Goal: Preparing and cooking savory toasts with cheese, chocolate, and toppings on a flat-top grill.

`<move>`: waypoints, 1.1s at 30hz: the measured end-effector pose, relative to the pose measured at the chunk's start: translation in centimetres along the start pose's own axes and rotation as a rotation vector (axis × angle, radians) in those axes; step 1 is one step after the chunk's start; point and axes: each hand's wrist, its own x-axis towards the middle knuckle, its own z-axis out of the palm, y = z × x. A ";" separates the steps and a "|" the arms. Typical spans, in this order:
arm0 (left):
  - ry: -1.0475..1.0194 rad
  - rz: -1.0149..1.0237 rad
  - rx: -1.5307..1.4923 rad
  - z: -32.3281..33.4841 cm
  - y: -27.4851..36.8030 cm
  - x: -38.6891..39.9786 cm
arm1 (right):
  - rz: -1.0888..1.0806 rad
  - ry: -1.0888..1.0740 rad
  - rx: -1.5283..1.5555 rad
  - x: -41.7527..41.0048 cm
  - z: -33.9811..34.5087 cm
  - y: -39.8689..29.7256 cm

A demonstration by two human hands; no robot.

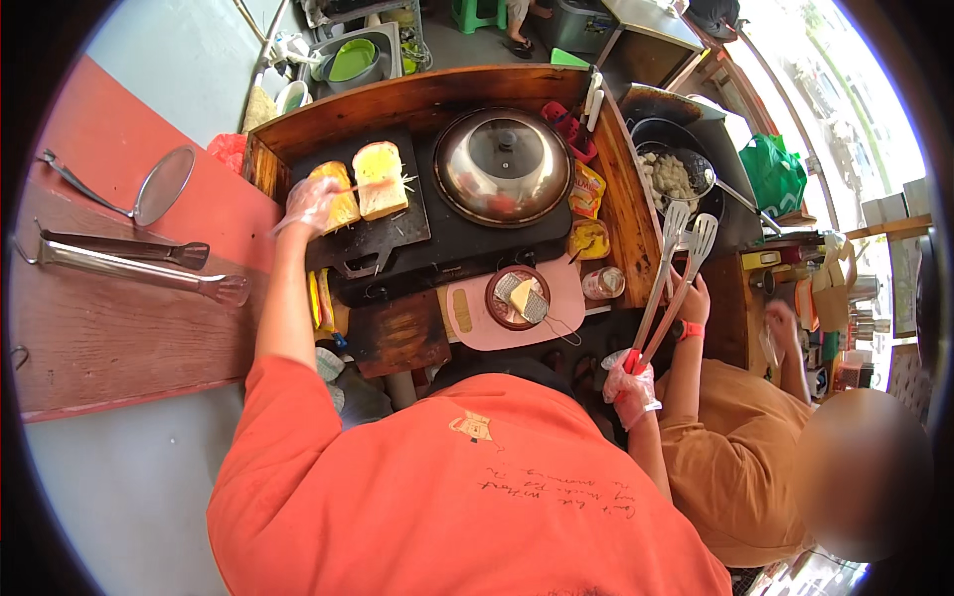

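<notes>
My left hand (311,205), in a clear plastic glove, is over a yellow-topped slice of bread (344,212) on a black board (406,238). It is blurred. A thin reddish streak stretches from its fingers over a second yellow-topped slice (380,186); what that is, I cannot tell. Pale shreds lie around the bread. At my right side, my gloved right hand (630,389) grips long metal tongs (663,289) by their red handles, slotted ends pointing away from me. A domed metal lid (501,179) with a glass centre sits on the black stove (455,257).
A grater (531,304) with a pale block rests over a bowl on a pink cutting board (477,339). A jar (602,283) and a yellow tub (589,240) stand nearby. Wooden walls (633,186) surround the stove. A co-worker in brown (730,462) is close on my right, near a frying pot (667,127).
</notes>
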 end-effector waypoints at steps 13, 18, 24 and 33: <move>0.156 -0.128 -0.190 -0.3 -1.1 -4.0 | 0.058 0.056 -0.008 0.5 0.9 0.1; 0.175 -0.238 -0.065 1.4 2.3 -2.7 | 0.058 -0.027 -0.002 1.1 1.2 0.2; 0.251 -0.262 -0.171 0.5 2.7 -4.5 | 0.052 -0.035 -0.053 1.1 0.5 0.6; 0.120 -0.161 0.035 1.3 5.3 -4.4 | 0.001 -0.094 -0.047 1.9 -0.6 1.0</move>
